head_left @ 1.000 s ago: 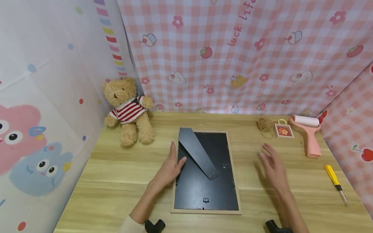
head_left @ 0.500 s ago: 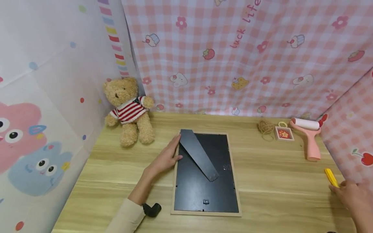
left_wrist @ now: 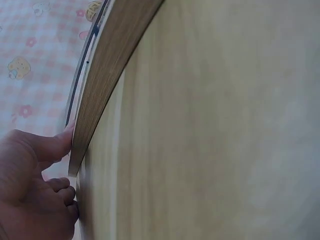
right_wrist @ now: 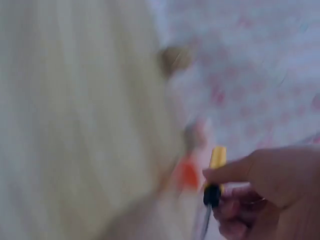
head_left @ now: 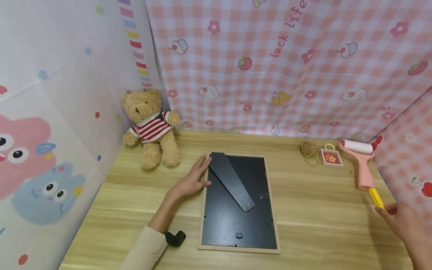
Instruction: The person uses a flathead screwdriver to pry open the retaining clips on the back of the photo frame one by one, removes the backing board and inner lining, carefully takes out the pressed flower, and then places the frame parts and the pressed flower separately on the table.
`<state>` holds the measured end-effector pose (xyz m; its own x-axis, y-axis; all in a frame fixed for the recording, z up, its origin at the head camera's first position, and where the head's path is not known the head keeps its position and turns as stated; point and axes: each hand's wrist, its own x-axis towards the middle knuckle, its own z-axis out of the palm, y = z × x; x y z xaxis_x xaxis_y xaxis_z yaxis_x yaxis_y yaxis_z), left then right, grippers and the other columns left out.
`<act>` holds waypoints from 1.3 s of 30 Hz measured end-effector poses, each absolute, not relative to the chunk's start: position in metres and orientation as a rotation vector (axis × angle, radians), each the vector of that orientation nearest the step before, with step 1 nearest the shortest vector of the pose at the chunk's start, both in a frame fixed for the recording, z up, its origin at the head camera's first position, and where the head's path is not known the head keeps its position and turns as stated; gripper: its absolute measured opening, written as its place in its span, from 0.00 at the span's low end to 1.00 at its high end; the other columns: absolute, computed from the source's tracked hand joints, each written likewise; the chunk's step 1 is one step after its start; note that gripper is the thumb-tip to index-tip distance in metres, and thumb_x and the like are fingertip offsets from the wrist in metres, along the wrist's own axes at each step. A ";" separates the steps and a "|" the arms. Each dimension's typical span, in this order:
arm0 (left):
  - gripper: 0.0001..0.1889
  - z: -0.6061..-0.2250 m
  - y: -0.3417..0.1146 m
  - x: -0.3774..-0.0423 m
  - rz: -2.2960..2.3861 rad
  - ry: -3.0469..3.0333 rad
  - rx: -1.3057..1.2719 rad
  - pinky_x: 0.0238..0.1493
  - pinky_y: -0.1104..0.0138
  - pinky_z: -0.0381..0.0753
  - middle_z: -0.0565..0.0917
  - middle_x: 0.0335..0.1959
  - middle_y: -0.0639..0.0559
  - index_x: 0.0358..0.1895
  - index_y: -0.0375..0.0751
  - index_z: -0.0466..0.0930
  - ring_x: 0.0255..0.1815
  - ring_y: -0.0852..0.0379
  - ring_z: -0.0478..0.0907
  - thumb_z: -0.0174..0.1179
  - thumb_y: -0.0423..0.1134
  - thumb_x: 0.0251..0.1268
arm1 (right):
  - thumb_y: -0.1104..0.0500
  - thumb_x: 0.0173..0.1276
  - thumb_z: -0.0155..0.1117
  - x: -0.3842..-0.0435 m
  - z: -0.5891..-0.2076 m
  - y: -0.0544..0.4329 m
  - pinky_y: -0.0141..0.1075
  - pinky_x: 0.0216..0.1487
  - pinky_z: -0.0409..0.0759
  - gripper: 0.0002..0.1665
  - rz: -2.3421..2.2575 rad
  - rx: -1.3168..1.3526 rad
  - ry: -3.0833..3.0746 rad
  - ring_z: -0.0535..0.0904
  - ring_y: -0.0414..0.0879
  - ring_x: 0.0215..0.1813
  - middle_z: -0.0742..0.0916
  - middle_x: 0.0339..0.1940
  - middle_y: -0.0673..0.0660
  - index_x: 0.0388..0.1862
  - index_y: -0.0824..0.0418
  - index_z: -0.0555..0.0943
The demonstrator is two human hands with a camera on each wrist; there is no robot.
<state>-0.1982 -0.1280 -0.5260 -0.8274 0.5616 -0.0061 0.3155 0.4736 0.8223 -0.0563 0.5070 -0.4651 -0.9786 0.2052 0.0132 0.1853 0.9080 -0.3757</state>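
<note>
A picture frame (head_left: 263, 225) lies back up on the table, with a black backing board and a light wooden border. Its dark stand leg (head_left: 232, 182) slants across the back from the upper left corner. My left hand (head_left: 191, 180) rests along the frame's upper left side; the left wrist view shows the thumb (left_wrist: 55, 145) touching the border's edge. Far to the right, my right hand (head_left: 403, 223) pinches a screwdriver (head_left: 376, 197) between thumb and fingers. In the right wrist view its yellow handle (right_wrist: 218, 157) points up, and the metal shaft runs downward.
A teddy bear (head_left: 152, 127) in a striped shirt sits at the back left. Along the back right lie a bundle of twine (head_left: 309, 150), a small square framed charm (head_left: 332, 157) and a pink lint roller (head_left: 364, 170). Patterned cloths hang around the table.
My right hand has moved right to the screwdriver, taken hold of it and shifted it slightly up and left. My left hand has slid up along the frame's left side.
</note>
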 end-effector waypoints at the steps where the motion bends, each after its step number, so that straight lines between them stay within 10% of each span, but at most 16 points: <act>1: 0.47 -0.526 -0.129 -0.199 1.279 2.449 0.745 0.86 0.29 0.43 0.36 0.91 0.27 0.90 0.33 0.46 0.91 0.24 0.34 0.66 0.33 0.78 | 0.60 0.83 0.63 -0.060 -0.456 0.496 0.33 0.26 0.70 0.24 0.626 -0.304 -3.006 0.71 0.31 0.25 0.87 0.25 0.69 0.35 0.83 0.81; 5: 0.45 -0.519 -0.129 -0.199 1.229 2.461 0.737 0.86 0.28 0.42 0.37 0.91 0.26 0.89 0.31 0.48 0.90 0.24 0.34 0.66 0.34 0.79 | 0.50 0.86 0.63 -0.074 -0.423 0.444 0.26 0.28 0.76 0.27 0.996 -0.321 -2.939 0.74 0.20 0.30 0.92 0.32 0.56 0.50 0.79 0.80; 9: 0.44 -0.515 -0.129 -0.198 1.183 2.466 0.726 0.87 0.30 0.40 0.38 0.90 0.25 0.89 0.30 0.49 0.91 0.26 0.34 0.65 0.34 0.80 | 0.57 0.86 0.63 -0.084 -0.412 0.396 0.29 0.30 0.80 0.11 1.542 -0.127 -2.670 0.83 0.32 0.30 0.88 0.31 0.40 0.51 0.65 0.80; 16: 0.45 -0.516 -0.131 -0.203 1.180 2.447 0.736 0.87 0.31 0.37 0.37 0.90 0.25 0.89 0.31 0.50 0.91 0.26 0.32 0.67 0.38 0.79 | 0.72 0.84 0.58 -0.107 -0.423 0.312 0.31 0.36 0.88 0.07 2.082 0.388 -2.250 0.87 0.44 0.33 0.91 0.37 0.55 0.53 0.77 0.77; 39: 0.45 -0.509 -0.122 -0.200 1.018 2.532 0.679 0.90 0.37 0.35 0.41 0.92 0.32 0.89 0.31 0.52 0.92 0.29 0.33 0.67 0.36 0.77 | 0.66 0.81 0.68 -0.178 -0.495 0.163 0.43 0.58 0.91 0.21 2.313 0.386 -2.252 0.95 0.57 0.49 0.95 0.46 0.60 0.63 0.81 0.81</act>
